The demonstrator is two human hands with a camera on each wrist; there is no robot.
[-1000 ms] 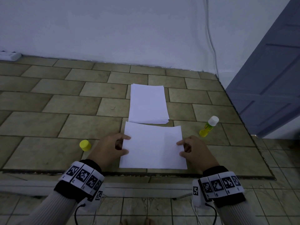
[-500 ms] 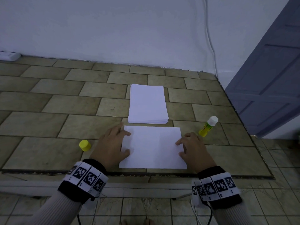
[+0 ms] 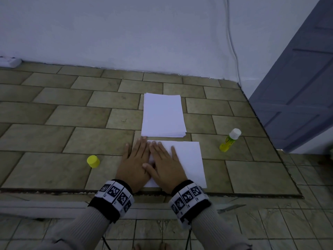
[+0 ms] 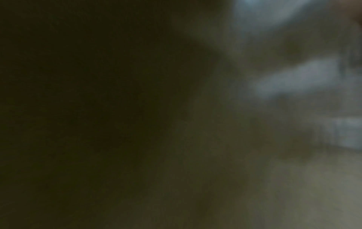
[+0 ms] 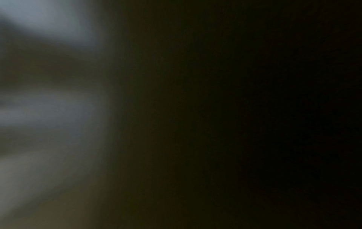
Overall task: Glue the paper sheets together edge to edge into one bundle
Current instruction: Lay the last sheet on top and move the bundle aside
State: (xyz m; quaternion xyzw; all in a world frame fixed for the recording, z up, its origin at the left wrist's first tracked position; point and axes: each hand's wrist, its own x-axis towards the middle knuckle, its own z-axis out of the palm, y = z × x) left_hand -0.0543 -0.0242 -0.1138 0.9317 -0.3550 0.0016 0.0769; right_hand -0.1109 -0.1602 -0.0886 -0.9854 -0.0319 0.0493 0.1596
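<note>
A white paper sheet (image 3: 189,159) lies flat on the tiled floor in the head view. Both my hands press on its left part with straight fingers, side by side. My left hand (image 3: 135,159) covers the sheet's left edge and my right hand (image 3: 165,163) lies just right of it. Behind the sheet sits a stack of white paper (image 3: 163,115). A yellow glue stick (image 3: 229,140) with a white end lies to the right of the sheet, and its yellow cap (image 3: 93,161) stands to the left. Both wrist views are dark and blurred.
A white wall (image 3: 126,33) with a hanging cable (image 3: 232,44) runs behind the paper stack. A blue-grey door (image 3: 297,87) stands at the right. A floor step edge (image 3: 234,194) runs just below the sheet. A white power strip (image 3: 10,61) lies far left.
My hands left the sheet's two side edges. The right hand slid left across the sheet to lie next to the left hand, and both now lie flat on it.
</note>
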